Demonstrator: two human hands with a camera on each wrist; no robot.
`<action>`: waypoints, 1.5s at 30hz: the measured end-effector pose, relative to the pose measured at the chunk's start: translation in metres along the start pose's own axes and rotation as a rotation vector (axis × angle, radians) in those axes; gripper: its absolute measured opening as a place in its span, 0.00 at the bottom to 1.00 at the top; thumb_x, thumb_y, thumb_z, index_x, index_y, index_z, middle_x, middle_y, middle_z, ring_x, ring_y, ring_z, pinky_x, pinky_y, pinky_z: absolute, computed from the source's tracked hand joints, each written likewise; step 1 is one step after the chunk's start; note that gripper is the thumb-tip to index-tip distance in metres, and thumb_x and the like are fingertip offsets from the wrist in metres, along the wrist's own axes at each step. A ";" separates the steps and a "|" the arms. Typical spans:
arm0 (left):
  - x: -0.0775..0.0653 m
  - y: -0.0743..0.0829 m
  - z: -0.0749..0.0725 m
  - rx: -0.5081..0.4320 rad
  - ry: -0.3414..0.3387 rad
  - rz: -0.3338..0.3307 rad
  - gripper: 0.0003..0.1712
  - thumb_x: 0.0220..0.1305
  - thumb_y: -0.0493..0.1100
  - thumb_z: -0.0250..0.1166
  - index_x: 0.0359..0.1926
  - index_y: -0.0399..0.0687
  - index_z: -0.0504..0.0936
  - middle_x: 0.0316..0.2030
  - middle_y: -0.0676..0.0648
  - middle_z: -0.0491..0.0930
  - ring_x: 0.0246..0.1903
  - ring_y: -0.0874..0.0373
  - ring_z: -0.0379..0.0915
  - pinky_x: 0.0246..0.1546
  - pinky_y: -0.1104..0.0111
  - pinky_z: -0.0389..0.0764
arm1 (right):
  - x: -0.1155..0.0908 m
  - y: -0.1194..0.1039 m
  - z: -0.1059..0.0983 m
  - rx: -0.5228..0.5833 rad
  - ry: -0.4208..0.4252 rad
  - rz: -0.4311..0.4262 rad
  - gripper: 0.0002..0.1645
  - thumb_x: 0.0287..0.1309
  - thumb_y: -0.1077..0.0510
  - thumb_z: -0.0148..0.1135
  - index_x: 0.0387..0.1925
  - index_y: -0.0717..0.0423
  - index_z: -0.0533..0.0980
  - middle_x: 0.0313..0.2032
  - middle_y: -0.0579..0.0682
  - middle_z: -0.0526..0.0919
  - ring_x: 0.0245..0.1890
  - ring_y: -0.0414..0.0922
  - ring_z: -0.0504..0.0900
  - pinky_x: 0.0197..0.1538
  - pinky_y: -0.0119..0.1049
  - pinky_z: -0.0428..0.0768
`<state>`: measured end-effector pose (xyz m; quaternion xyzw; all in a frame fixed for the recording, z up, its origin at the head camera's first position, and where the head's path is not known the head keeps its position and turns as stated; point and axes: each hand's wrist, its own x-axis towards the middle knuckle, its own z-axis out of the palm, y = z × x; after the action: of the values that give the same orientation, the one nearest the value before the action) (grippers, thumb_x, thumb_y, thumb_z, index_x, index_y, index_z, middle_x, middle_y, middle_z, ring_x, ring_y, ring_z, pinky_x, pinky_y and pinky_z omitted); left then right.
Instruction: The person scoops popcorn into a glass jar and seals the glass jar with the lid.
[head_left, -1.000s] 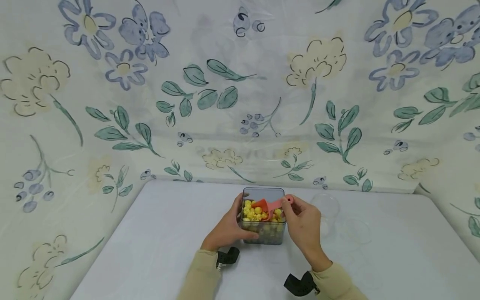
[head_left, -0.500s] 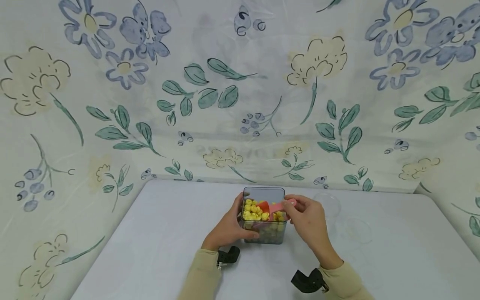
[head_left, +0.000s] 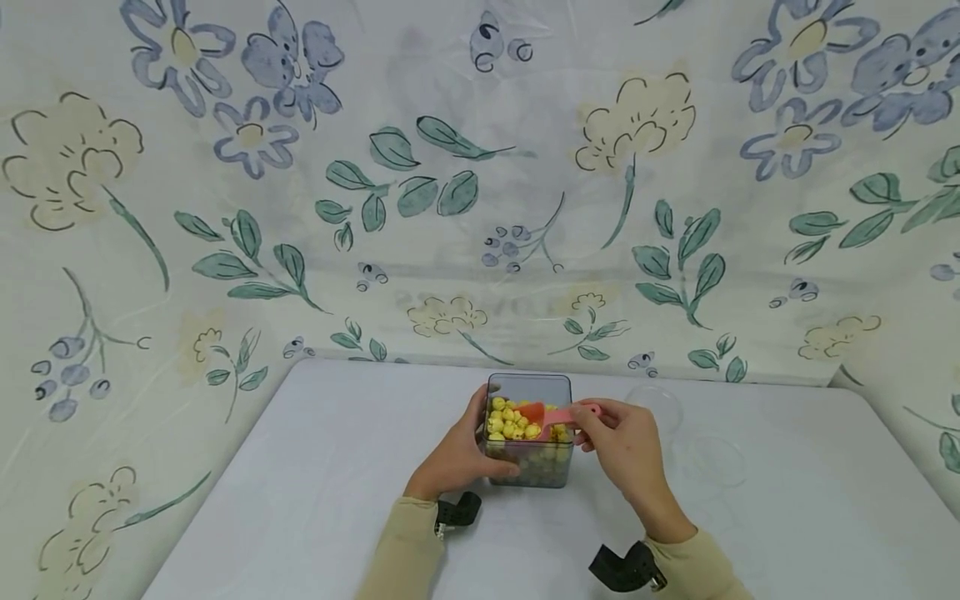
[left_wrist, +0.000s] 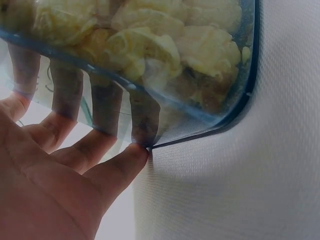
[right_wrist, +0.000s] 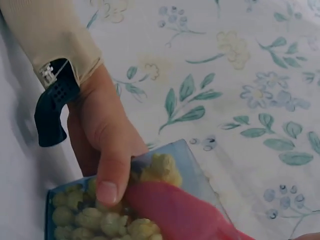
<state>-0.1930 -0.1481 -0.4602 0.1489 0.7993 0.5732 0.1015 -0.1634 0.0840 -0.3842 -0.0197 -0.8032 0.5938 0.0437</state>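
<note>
A clear, grey-tinted square container stands on the white table, full of yellow popcorn. My left hand grips its left side, thumb across the front; in the left wrist view its fingers lie against the see-through wall. My right hand pinches the handle of a pink scoop at the container's right rim. The scoop's bowl rests down among the popcorn, partly covered. The right wrist view has the pink scoop large in front, while the right hand is almost wholly out of that frame.
Faint clear round discs lie on the white table right of the container. A flower-patterned cloth hangs behind and along the sides. A black wrist mount sits below each hand.
My right hand has shifted right and slightly down, drawing the scoop's handle to the right and lowering the scoop into the popcorn. The left hand and the container have stayed in place.
</note>
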 end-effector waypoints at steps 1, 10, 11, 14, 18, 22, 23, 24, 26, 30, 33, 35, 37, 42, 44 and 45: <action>0.000 0.000 0.000 -0.003 0.000 -0.003 0.69 0.37 0.52 0.79 0.71 0.70 0.38 0.69 0.51 0.49 0.67 0.54 0.49 0.61 0.51 0.60 | 0.000 0.001 0.000 0.013 0.008 0.010 0.15 0.58 0.52 0.62 0.40 0.59 0.81 0.27 0.56 0.83 0.24 0.48 0.81 0.28 0.33 0.80; -0.006 0.018 0.000 -0.023 -0.017 -0.013 0.69 0.40 0.43 0.78 0.72 0.60 0.37 0.70 0.50 0.48 0.67 0.53 0.49 0.60 0.54 0.61 | 0.000 0.006 0.005 0.071 0.103 0.027 0.14 0.58 0.52 0.62 0.39 0.58 0.81 0.28 0.54 0.84 0.25 0.49 0.81 0.25 0.31 0.77; -0.007 0.022 0.000 -0.024 -0.021 -0.012 0.68 0.41 0.42 0.77 0.72 0.57 0.36 0.70 0.49 0.47 0.67 0.52 0.49 0.60 0.53 0.62 | 0.000 0.007 0.006 0.070 0.114 0.020 0.14 0.58 0.52 0.62 0.39 0.58 0.81 0.27 0.54 0.84 0.24 0.48 0.81 0.25 0.31 0.77; -0.009 0.026 -0.001 -0.016 -0.023 -0.008 0.68 0.42 0.42 0.77 0.73 0.54 0.36 0.70 0.46 0.47 0.67 0.49 0.49 0.60 0.52 0.62 | -0.001 0.008 0.007 0.074 0.112 -0.013 0.13 0.57 0.52 0.63 0.38 0.57 0.81 0.26 0.55 0.83 0.23 0.46 0.80 0.24 0.31 0.77; -0.005 0.014 -0.001 0.005 -0.007 -0.010 0.67 0.40 0.44 0.78 0.72 0.65 0.39 0.69 0.50 0.50 0.66 0.51 0.52 0.59 0.53 0.63 | -0.003 0.009 0.009 0.072 0.079 -0.052 0.13 0.57 0.52 0.63 0.38 0.56 0.81 0.25 0.55 0.82 0.22 0.44 0.78 0.23 0.30 0.76; -0.001 0.001 0.000 0.012 -0.001 -0.002 0.67 0.38 0.49 0.78 0.70 0.73 0.40 0.69 0.53 0.50 0.65 0.53 0.52 0.59 0.53 0.64 | -0.002 0.009 0.008 0.070 0.082 -0.042 0.14 0.56 0.50 0.63 0.37 0.57 0.81 0.24 0.54 0.81 0.22 0.44 0.78 0.23 0.30 0.75; -0.001 0.000 0.000 0.011 -0.001 0.002 0.67 0.38 0.50 0.79 0.70 0.73 0.40 0.69 0.52 0.51 0.65 0.53 0.53 0.59 0.53 0.64 | -0.002 0.010 0.008 0.071 0.090 -0.040 0.14 0.57 0.50 0.63 0.37 0.57 0.81 0.24 0.54 0.81 0.22 0.44 0.78 0.23 0.30 0.75; 0.000 -0.001 0.000 0.006 -0.001 0.006 0.67 0.38 0.50 0.79 0.70 0.73 0.40 0.69 0.52 0.50 0.65 0.54 0.52 0.59 0.53 0.64 | -0.002 0.010 0.008 0.073 0.099 -0.040 0.15 0.57 0.50 0.63 0.37 0.57 0.81 0.24 0.54 0.82 0.22 0.45 0.78 0.23 0.30 0.75; 0.000 -0.001 0.000 -0.006 -0.002 0.012 0.67 0.37 0.51 0.79 0.70 0.73 0.40 0.69 0.53 0.50 0.65 0.55 0.52 0.59 0.53 0.64 | 0.000 0.016 0.009 0.096 0.118 -0.061 0.15 0.57 0.50 0.63 0.38 0.58 0.81 0.25 0.53 0.82 0.22 0.45 0.78 0.22 0.30 0.75; 0.000 -0.001 0.000 -0.017 0.000 0.015 0.68 0.36 0.52 0.79 0.70 0.72 0.40 0.69 0.55 0.49 0.66 0.56 0.51 0.59 0.54 0.64 | -0.001 0.019 0.009 0.132 0.159 -0.086 0.20 0.56 0.46 0.63 0.38 0.60 0.81 0.25 0.53 0.82 0.22 0.47 0.79 0.23 0.29 0.76; 0.000 -0.001 0.000 -0.012 0.003 0.012 0.69 0.35 0.52 0.79 0.70 0.72 0.39 0.69 0.56 0.49 0.67 0.56 0.49 0.60 0.54 0.62 | -0.003 0.014 0.008 0.154 0.176 -0.053 0.21 0.56 0.46 0.63 0.39 0.61 0.81 0.26 0.54 0.82 0.22 0.46 0.79 0.26 0.29 0.78; 0.000 0.000 0.000 -0.005 0.005 0.008 0.69 0.35 0.52 0.79 0.70 0.72 0.39 0.69 0.56 0.49 0.67 0.56 0.49 0.61 0.53 0.61 | -0.003 0.014 0.007 0.174 0.174 -0.023 0.20 0.56 0.48 0.63 0.40 0.61 0.80 0.28 0.55 0.83 0.23 0.45 0.79 0.28 0.29 0.79; 0.000 0.000 0.000 0.005 0.009 0.001 0.69 0.35 0.53 0.79 0.70 0.72 0.38 0.69 0.56 0.49 0.67 0.56 0.48 0.62 0.53 0.60 | -0.003 0.012 0.007 0.183 0.166 0.007 0.18 0.57 0.50 0.63 0.41 0.60 0.80 0.29 0.56 0.83 0.24 0.44 0.79 0.30 0.29 0.80; 0.000 -0.001 0.000 0.011 0.009 0.013 0.69 0.35 0.53 0.79 0.70 0.71 0.38 0.69 0.55 0.49 0.67 0.54 0.48 0.61 0.53 0.61 | 0.001 0.023 0.010 0.176 0.154 -0.044 0.18 0.57 0.49 0.62 0.41 0.60 0.80 0.30 0.57 0.83 0.24 0.45 0.79 0.29 0.29 0.79; 0.000 -0.001 0.000 0.009 0.005 0.019 0.69 0.36 0.52 0.79 0.70 0.71 0.38 0.69 0.54 0.50 0.67 0.54 0.49 0.61 0.52 0.61 | 0.006 0.034 0.011 0.156 0.154 -0.073 0.20 0.57 0.46 0.61 0.42 0.58 0.80 0.30 0.54 0.83 0.24 0.45 0.79 0.27 0.31 0.79; 0.000 -0.001 0.000 0.007 0.003 0.018 0.69 0.36 0.52 0.79 0.70 0.71 0.38 0.69 0.54 0.50 0.67 0.54 0.50 0.60 0.53 0.61 | 0.009 0.043 0.012 0.142 0.153 -0.082 0.21 0.57 0.44 0.61 0.42 0.56 0.81 0.30 0.52 0.83 0.24 0.44 0.79 0.26 0.32 0.79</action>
<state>-0.1933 -0.1481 -0.4616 0.1557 0.8002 0.5714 0.0945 -0.1744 0.0861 -0.4279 -0.0286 -0.7535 0.6438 0.1304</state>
